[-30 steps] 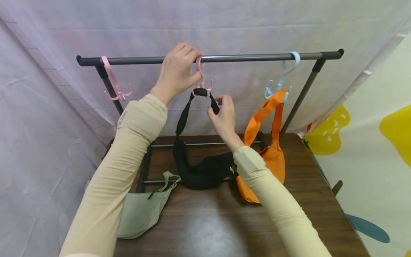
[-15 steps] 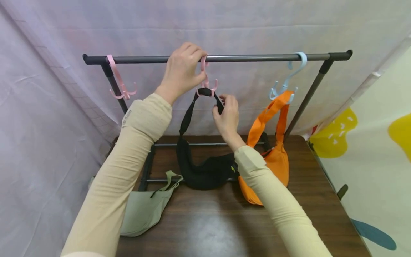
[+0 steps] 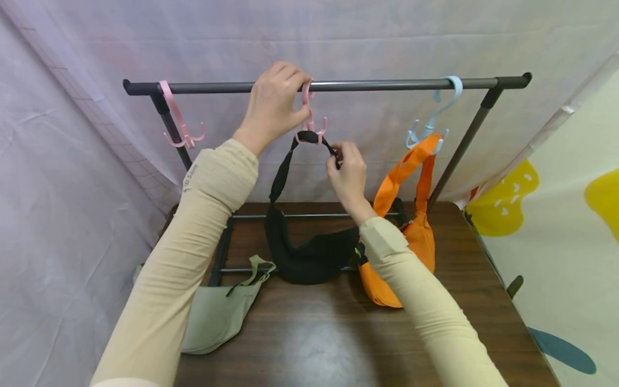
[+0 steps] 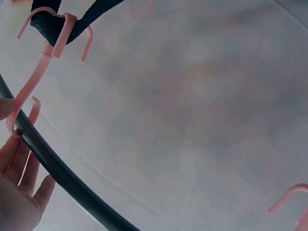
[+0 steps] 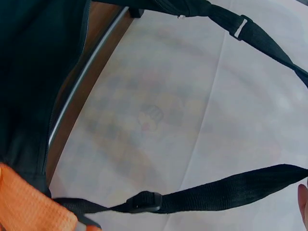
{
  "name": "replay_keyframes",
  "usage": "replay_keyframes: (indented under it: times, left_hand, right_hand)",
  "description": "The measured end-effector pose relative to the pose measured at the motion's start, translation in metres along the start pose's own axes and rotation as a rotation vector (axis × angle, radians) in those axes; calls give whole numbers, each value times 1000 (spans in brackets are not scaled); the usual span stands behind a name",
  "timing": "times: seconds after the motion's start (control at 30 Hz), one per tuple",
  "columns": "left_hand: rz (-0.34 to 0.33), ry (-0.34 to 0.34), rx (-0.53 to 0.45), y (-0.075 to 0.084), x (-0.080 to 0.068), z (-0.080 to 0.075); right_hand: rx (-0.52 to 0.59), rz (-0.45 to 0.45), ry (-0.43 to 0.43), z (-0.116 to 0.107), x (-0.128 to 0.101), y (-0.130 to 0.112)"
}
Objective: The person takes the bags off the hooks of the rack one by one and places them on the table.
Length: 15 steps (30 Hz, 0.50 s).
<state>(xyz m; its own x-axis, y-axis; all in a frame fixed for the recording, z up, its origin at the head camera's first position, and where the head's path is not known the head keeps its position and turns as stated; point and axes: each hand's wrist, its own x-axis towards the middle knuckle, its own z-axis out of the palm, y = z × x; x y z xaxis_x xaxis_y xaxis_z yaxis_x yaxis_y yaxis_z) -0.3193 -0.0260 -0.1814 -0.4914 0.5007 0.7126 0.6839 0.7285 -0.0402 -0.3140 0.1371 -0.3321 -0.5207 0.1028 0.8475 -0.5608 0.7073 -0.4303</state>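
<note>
Change: over the last half second our right hand [image 3: 349,169] shifted slightly outward, away from our left. The near leg of the black woven strap [image 3: 281,177] went from a broader band to a thin, twisted-looking line, and the right end of the soft black crescent-shaped bag [image 3: 309,263] slid a bit the same way. Our left hand [image 3: 273,102] stayed put.

Hands: left narrow, thumb and fingertips pinching the upper part of the pink plastic multi-prong hook [image 3: 307,97] at the dark metal rail [image 3: 372,85]. Right narrow too, fingertips pinching the strap just below the hook; the right wrist view caught only a sliver of finger, so exact finger placement there we couldn't tell.

Bag hung below and between our hands, strap looped over the prongs. Whether its bottom touched the brown wood-grain tabletop [image 3: 309,312] we couldn't tell.

What it meant: in our judgement the strap was already seated and the right hand was only adjusting its lie, with the left steadying the hook. Too much sideways pull could have twisted the hook.

Around us: orange fabric bag [image 3: 419,242] on its light-blue plastic hook [image 3: 433,113], right of our right hand; grey-green bag [image 3: 217,317] on the tabletop, low beside our left forearm.
</note>
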Motion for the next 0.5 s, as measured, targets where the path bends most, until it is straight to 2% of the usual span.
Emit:
replay_keyframes:
  times: [0.3, 0.5]
  left_hand:
    - [-1, 1, -3, 1, 2, -1]
    - [1, 4, -4, 1, 2, -1]
  right_hand:
    - [9, -37, 4, -14, 17, -2]
    - [-11, -59, -40, -24, 34, -14]
